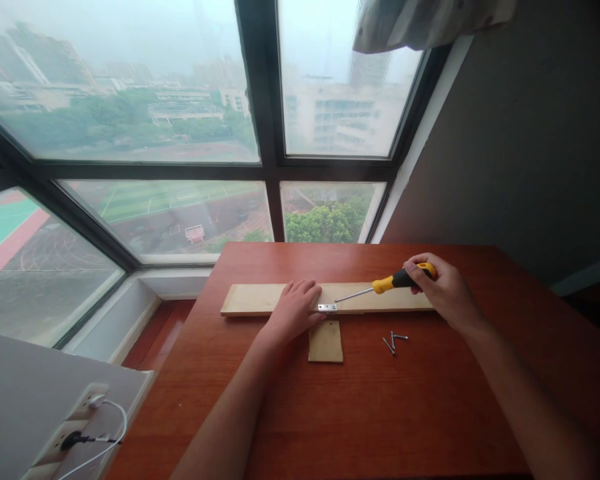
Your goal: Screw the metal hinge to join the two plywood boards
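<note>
A long pale wooden board (253, 299) lies across the table. My left hand (296, 305) rests on it with the fingers stretched out, beside a small silver metal bracket (327, 308) at the board's near edge. My right hand (443, 287) is wrapped round the yellow and black handle of a screwdriver (393, 280). The screwdriver slants down to the left, its tip close to the bracket; whether it touches a screw there is too small to tell. Just below the bracket lies a small rectangular wooden piece (325, 343) with a hole near its top edge.
Several loose screws (394, 341) lie on the reddish-brown table (360, 407), right of the small wooden piece. Large windows (155, 127) rise behind the table. At lower left, wall sockets (75, 427) hold a white cable and a black plug.
</note>
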Motion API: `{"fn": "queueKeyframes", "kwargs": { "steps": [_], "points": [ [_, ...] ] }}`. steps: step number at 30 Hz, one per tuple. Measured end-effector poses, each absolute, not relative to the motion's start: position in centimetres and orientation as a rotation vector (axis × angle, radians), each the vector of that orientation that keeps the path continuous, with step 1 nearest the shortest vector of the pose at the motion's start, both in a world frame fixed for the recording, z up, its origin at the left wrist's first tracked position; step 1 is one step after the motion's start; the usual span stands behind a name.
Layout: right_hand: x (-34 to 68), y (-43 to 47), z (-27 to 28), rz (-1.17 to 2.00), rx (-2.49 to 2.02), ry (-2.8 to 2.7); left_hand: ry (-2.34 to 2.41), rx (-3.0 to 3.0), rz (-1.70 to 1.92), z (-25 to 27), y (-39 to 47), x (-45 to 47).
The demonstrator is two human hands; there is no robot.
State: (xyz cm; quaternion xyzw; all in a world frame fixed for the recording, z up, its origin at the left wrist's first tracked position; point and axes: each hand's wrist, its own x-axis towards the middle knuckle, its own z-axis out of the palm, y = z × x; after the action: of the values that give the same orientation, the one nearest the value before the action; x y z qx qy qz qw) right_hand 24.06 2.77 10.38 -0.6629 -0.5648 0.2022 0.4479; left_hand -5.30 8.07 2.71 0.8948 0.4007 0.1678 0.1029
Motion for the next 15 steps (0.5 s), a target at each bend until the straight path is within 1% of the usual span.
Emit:
{"fn": "queueKeyframes", "kwargs": {
  "steps": [15],
  "points": [
    [23.39,3.39,11.20,0.457,-1.705,-1.540,1.179,2.652,0.441,2.99,8.09,-5.51]
  ]
}}
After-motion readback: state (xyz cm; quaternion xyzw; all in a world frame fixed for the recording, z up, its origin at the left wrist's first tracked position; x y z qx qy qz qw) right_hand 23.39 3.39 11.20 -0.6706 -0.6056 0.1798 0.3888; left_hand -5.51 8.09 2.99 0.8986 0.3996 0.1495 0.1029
